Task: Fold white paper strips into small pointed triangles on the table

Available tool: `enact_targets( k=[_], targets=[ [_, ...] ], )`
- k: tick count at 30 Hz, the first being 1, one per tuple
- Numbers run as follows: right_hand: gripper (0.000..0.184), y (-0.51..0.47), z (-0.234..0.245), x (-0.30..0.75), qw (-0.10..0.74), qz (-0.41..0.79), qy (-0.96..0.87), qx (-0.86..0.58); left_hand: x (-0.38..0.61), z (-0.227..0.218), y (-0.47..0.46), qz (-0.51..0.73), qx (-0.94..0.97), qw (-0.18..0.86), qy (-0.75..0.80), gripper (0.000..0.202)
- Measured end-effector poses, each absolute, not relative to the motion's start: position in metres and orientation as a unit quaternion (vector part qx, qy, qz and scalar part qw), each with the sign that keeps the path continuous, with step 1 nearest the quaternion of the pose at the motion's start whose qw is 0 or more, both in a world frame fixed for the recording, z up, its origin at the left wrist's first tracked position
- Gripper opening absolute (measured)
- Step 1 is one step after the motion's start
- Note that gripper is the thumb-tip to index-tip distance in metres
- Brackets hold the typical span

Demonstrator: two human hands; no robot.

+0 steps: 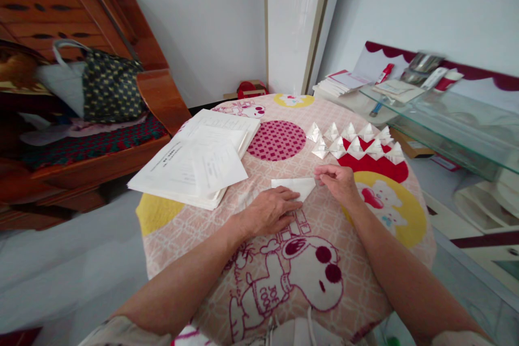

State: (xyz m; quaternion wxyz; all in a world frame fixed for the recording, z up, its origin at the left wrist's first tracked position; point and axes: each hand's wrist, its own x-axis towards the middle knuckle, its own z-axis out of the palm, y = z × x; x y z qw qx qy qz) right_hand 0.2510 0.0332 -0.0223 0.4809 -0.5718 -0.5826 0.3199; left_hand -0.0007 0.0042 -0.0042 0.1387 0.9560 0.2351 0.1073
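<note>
A folded piece of white paper (300, 186), with a straight far edge and a slanted right side, lies on the patterned tablecloth in front of me. My left hand (272, 210) rests on its near left part, palm down with the fingers stretched out. At the paper's right corner, the thumb and fingers of my right hand (338, 179) are pinched together; the contact itself is small and partly hidden. Beyond my right hand stand folded white paper pieces (354, 147) with pointed tops, several in two rows. Left of the hands lies a stack of printed paper sheets (182, 167), the top ones askew.
The round table wears a pink cloth (174, 248) with cartoon figures. To the right is a glass shelf (458, 135) bearing papers, a cup and metal containers. A wooden bench (154, 92) with a dark patterned bag (113, 86) stands left. A tall white cabinet-like unit (294, 27) is behind.
</note>
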Motion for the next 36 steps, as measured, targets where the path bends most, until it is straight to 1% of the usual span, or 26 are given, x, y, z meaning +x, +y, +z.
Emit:
enact_targets(
  k=[7, 12, 17, 23, 26, 28, 31, 34, 36],
  targets=[
    [0.024, 0.033, -0.023, 0.249, 0.461, 0.335, -0.568, -0.594, 0.000, -0.003, 0.003, 0.108, 0.956, 0.133, 0.237, 0.038],
    [0.023, 0.033, -0.021, 0.247, 0.486, 0.361, -0.543, -0.582, 0.000, -0.005, 0.004, 0.111, 0.956, 0.133, 0.235, 0.039],
    [0.023, 0.034, -0.020, 0.246, 0.514, 0.362, -0.529, -0.570, 0.000, -0.004, 0.004, 0.110, 0.958, 0.131, 0.231, 0.039],
    [0.022, 0.032, -0.019, 0.246, 0.520, 0.358, -0.531, -0.565, 0.000, -0.004, 0.004, 0.114, 0.957, 0.131, 0.231, 0.038],
    [0.025, 0.033, -0.020, 0.245, 0.498, 0.348, -0.557, -0.567, 0.000, -0.004, 0.004, 0.108, 0.958, 0.131, 0.231, 0.039],
    [0.023, 0.034, -0.022, 0.243, 0.475, 0.328, -0.595, -0.560, 0.000, -0.005, 0.004, 0.108, 0.958, 0.133, 0.232, 0.040],
    [0.016, 0.036, -0.025, 0.238, 0.432, 0.262, -0.677, -0.535, 0.000, -0.007, 0.004, 0.114, 0.956, 0.138, 0.232, 0.040],
    [0.014, 0.039, -0.025, 0.232, 0.375, 0.185, -0.747, -0.516, 0.000, -0.007, 0.004, 0.117, 0.957, 0.142, 0.225, 0.041],
    [0.011, 0.041, -0.023, 0.231, 0.336, 0.156, -0.776, -0.511, 0.000, -0.008, 0.003, 0.112, 0.956, 0.149, 0.227, 0.042]
  ],
)
